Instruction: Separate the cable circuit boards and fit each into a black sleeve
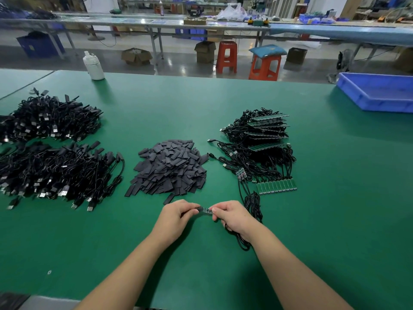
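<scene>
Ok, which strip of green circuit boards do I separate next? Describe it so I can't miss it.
On the green table, look right of the central heap of flat black sleeves to the stack of black cables with green boards. At that stack's near edge lies a flat strip of joined green circuit boards, the only one lying directly on the mat.

Small circuit board (207, 210) mostly covered by fingertips (215, 210), sleeve end hidden under left hand (176, 214), cable (243, 241) partly behind right hand (232, 217), blue bin (377, 92) cut off at right edge, sleeved cable piles (44, 139) cropped at left edge, background benches blurred
</scene>
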### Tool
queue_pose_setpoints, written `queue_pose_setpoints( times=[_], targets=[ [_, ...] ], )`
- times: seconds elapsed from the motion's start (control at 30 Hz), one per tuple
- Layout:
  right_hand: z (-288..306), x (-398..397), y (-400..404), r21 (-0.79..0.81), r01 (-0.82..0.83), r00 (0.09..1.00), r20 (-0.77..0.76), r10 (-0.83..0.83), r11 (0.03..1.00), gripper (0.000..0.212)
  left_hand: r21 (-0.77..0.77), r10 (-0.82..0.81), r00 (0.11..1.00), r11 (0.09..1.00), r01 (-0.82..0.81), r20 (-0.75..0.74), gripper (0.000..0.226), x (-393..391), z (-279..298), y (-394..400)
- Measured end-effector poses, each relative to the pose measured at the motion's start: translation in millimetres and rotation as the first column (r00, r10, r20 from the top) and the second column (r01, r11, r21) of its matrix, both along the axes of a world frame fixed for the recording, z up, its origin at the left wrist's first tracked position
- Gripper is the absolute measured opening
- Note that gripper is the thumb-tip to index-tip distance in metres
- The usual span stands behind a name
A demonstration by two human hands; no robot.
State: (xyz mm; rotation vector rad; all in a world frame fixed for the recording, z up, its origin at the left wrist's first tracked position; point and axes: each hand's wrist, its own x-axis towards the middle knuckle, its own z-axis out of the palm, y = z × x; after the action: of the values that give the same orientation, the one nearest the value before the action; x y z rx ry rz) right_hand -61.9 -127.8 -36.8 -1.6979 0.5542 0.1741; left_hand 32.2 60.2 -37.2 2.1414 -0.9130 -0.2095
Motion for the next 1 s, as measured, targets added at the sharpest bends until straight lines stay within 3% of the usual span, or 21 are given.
queue_pose_setpoints(
  times=[0.23,0.57,0.77,1.0],
  targets=[
    [-5.8,1.7,-0.6,-0.049,-0.024,1.0,-0.011,0.023,0.998,0.018,0.215,-0.186,0.943,0.968,0.128,0.277,0.024,6.9,6.9,-0.6],
    [-7.9,2.2,-0.7,-0.057,-0.035,0.999,-0.005,0.035,0.998,0.014,0.279,-0.178,0.964,0.953,0.119,0.197,0.023,7.6,10.9,-9.7],
    [-7.9,0.5,-2.6,-0.023,-0.013,1.0,0.008,0.014,1.0,0.018,0.238,-0.213,0.962,0.956,0.17,0.171,0.019,8.8,19.6,-11.3],
    [-4.3,-0.4,-3.3,0.04,0.011,1.0,0.01,-0.011,0.999,0.016,0.239,-0.212,0.952,0.958,0.158,0.222,0.023,5.2,23.9,-13.3]
  ],
)
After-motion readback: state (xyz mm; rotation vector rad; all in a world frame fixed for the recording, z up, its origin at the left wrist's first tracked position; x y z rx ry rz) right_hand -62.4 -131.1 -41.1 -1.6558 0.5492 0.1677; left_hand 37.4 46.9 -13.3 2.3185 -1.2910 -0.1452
